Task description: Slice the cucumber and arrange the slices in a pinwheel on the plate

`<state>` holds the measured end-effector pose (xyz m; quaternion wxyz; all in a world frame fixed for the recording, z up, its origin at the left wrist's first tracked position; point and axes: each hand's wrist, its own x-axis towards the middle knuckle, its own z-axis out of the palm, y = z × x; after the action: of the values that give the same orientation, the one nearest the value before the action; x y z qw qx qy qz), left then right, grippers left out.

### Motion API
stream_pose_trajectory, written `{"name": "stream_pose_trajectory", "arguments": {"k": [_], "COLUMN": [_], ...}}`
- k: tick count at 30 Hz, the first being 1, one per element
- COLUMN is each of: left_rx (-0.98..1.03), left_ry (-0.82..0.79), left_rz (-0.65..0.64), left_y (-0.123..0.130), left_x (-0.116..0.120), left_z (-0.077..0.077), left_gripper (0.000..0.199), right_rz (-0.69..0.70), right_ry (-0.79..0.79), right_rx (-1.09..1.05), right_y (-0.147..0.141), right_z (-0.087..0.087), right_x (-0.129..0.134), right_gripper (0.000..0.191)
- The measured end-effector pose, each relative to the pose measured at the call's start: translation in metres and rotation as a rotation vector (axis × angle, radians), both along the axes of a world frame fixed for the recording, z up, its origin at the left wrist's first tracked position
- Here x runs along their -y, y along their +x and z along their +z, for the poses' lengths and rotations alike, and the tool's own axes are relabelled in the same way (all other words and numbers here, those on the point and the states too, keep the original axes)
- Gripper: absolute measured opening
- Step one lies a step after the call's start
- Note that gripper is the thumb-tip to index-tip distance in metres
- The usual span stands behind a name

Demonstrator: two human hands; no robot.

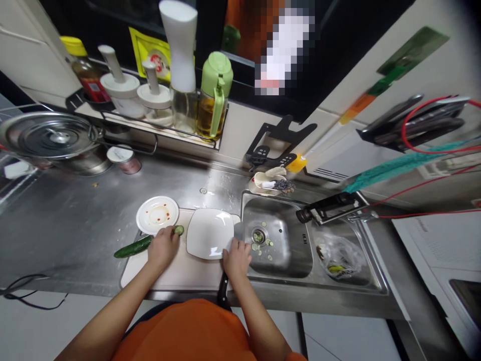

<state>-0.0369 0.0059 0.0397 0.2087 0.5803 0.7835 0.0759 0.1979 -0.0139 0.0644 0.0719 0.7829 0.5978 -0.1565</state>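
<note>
My left hand [163,248] is closed around a dark green cucumber [131,247], whose pale cut end shows past the fingertips. At the lower right corner of a white square plate [209,233], my right hand [237,256] grips the rim with the thumb side against it. Partly under this hand lies a knife [223,291], its black handle pointing toward me and its blade mostly covered. Beneath the plate and cucumber is a light cutting board [139,273]. A small round white plate [157,214] with red bits on it sits just beyond my left hand.
Cucumber slices lie in the steel sink [281,263] on the right, around the drain. One slice [203,191] is on the counter behind the plate. A plastic bag [340,255] fills the side basin. Oil bottles [215,98] and jars stand on a rack; a lidded pot [56,138] is far left.
</note>
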Motion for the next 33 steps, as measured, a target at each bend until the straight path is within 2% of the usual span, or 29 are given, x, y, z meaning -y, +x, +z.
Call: {"name": "stream_pose_trajectory", "arguments": {"k": [4, 9, 14, 20, 24, 28, 31, 33], "left_rx": [0.024, 0.064, -0.013, -0.038, 0.079, 0.239, 0.367, 0.468], "left_ry": [0.028, -0.041, -0.045, -0.013, 0.063, 0.009, -0.003, 0.013], "left_rz": [0.026, 0.087, 0.013, -0.008, 0.034, 0.084, 0.102, 0.124], "left_y": [-0.002, -0.007, -0.008, -0.007, -0.011, -0.019, -0.024, -0.026], "left_x": [-0.001, -0.004, -0.004, -0.004, -0.007, -0.009, -0.012, -0.014], "left_z": [0.0, 0.0, 0.003, 0.005, 0.006, 0.01, 0.01, 0.008], "left_gripper": [0.03, 0.028, 0.033, 0.032, 0.027, 0.025, 0.03, 0.033], "right_rz": [0.003, 0.013, 0.014, 0.025, 0.051, 0.094, 0.14, 0.22], "right_ry": [-0.004, 0.0, -0.004, -0.002, 0.03, 0.037, 0.058, 0.084], "right_rx": [0.007, -0.002, -0.003, -0.012, -0.035, -0.13, -0.295, -0.465], "right_y": [0.0, -0.001, -0.001, 0.0, -0.002, -0.008, -0.023, -0.038], "right_z": [0.0, 0.003, 0.005, 0.006, 0.007, 0.007, 0.007, 0.006], "right_x": [0.0, -0.001, -0.003, -0.003, -0.004, -0.01, -0.022, -0.034], "right_gripper": [0.041, 0.038, 0.039, 0.034, 0.03, 0.031, 0.031, 0.029]}}
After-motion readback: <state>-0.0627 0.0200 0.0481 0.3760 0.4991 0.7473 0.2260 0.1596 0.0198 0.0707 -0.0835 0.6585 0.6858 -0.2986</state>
